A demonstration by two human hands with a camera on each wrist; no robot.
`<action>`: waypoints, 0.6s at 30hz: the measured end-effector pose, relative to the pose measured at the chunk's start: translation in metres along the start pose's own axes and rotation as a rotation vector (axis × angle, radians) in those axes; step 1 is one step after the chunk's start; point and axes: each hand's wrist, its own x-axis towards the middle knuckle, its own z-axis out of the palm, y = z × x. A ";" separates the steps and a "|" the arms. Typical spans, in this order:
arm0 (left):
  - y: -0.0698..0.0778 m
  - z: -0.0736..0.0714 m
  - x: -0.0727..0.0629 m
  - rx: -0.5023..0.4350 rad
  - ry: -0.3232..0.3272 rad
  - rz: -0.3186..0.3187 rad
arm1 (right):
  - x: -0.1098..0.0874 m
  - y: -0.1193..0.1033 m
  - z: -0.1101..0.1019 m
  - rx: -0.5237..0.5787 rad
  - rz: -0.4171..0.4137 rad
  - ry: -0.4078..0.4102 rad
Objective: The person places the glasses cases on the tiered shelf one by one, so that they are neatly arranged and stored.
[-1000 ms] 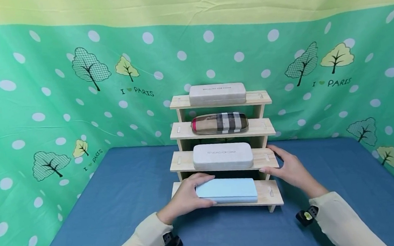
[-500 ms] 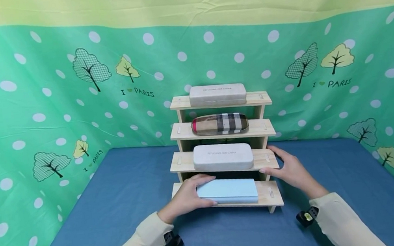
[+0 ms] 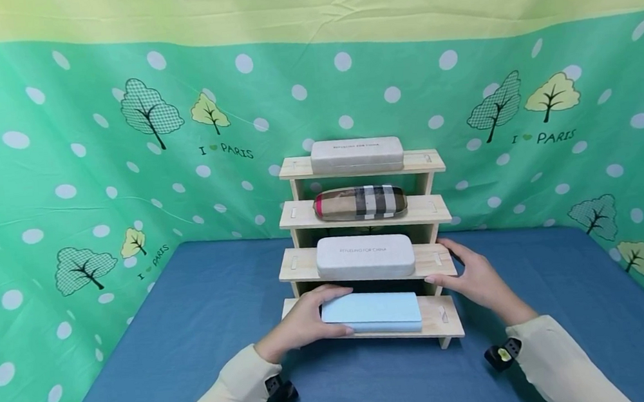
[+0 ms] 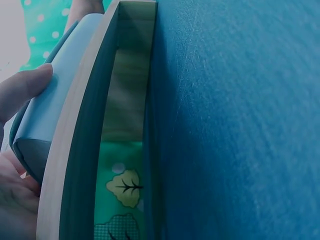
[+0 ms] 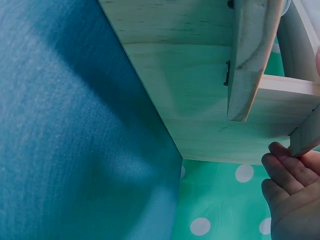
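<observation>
A light blue glasses case [image 3: 373, 312] lies on the lowest step of a four-tier wooden display rack [image 3: 443, 319]. My left hand [image 3: 304, 322] grips its left end, thumb along the front and fingers over the back. In the left wrist view the thumb [image 4: 30, 82] presses on the side of the blue case [image 4: 65, 87], just above the board edge. At the rack's right side, my right hand [image 3: 478, 280] holds the end of the second step, thumb in front and fingers behind. The right wrist view has its fingertips [image 5: 280, 150] against the board's corner.
A white glasses case [image 3: 365, 256] sits on the second step, a plaid case [image 3: 360, 202] on the third and another white case [image 3: 356, 155] on top. Under the rack spreads a blue tabletop [image 3: 221, 301]. A green dotted cloth [image 3: 290, 110] hangs close behind it.
</observation>
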 end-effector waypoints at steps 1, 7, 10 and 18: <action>0.000 0.000 0.000 -0.009 -0.002 0.000 | 0.000 0.000 0.000 0.001 0.001 -0.001; 0.000 -0.004 -0.004 -0.021 0.008 0.017 | 0.001 0.001 0.000 -0.007 0.002 -0.004; 0.001 -0.009 -0.008 0.009 0.031 0.031 | 0.001 0.000 0.000 -0.012 0.006 -0.006; 0.004 -0.024 -0.021 0.090 0.087 0.075 | 0.002 -0.004 -0.001 -0.076 0.010 -0.020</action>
